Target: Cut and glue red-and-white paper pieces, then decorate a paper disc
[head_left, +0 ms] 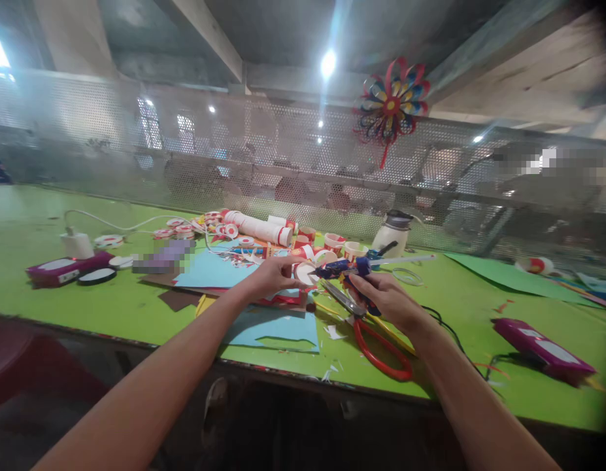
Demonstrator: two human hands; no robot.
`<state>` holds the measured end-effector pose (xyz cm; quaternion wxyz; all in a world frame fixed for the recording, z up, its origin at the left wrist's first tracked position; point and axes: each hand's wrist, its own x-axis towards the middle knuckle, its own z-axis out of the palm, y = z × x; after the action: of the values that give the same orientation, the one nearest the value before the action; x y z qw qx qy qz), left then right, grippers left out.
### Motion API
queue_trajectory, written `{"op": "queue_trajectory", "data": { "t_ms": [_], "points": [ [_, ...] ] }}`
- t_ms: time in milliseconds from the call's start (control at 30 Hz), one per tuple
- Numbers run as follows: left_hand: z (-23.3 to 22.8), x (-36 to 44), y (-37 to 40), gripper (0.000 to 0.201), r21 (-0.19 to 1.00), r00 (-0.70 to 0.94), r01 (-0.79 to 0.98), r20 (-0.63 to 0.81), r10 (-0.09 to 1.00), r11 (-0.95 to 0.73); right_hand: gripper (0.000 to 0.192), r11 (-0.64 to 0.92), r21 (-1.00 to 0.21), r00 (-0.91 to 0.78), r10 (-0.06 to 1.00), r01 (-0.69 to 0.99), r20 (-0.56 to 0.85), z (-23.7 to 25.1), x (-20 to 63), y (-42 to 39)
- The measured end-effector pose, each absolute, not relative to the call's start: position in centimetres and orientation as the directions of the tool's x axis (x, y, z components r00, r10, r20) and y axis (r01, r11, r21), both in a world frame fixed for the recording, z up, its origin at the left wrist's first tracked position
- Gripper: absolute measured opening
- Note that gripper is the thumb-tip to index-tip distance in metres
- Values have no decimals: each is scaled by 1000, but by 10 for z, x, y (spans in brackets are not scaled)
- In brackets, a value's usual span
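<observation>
My right hand (376, 294) grips a dark blue glue gun (339, 267), with a pale glue stick (405, 260) jutting from its back end. The gun's nozzle points left, close to a small white round piece (306, 273) pinched in the fingers of my left hand (270, 278). Whether the nozzle touches that piece I cannot tell. Below the gun lie large scissors (376, 350) with red handles, their blades toward my left hand. Light blue paper sheets (278, 327) lie under and beside my left hand, with white scraps near the table's front edge.
On the green table (136, 307), cut paper cups (335, 242), a white paper tube (258, 227) and a flask (391, 232) stand behind my hands. Purple power strips (542, 347) (70, 268) lie at both sides, with cables. A perforated screen (283, 157) backs the table; a paper flower (391, 106) hangs there.
</observation>
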<state>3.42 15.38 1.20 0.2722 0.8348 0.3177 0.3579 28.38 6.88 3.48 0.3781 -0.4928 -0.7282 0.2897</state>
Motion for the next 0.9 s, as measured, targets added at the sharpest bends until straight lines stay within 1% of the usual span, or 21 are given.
{"op": "queue_trajectory", "data": {
  "t_ms": [167,367,500,667,900],
  "points": [
    [10,34,157,62,675,545,326,437,715,-661,50,342,-789,-228,939,510,259,35,284,69],
    [12,34,154,57,698,533,282,456,713,-658,53,324,-796,-232,944,512,234,41,282,64],
    [11,34,155,58,698,527,287,457,716,-656,55,310,-787,-232,948,533,217,43,281,63],
    [10,34,156,55,685,523,294,469,712,-666,52,327,-762,-220,945,560,243,42,283,66],
    [14,32,155,55,636,503,361,482,717,-682,48,358,-802,-171,933,478,315,38,289,68]
  ]
}}
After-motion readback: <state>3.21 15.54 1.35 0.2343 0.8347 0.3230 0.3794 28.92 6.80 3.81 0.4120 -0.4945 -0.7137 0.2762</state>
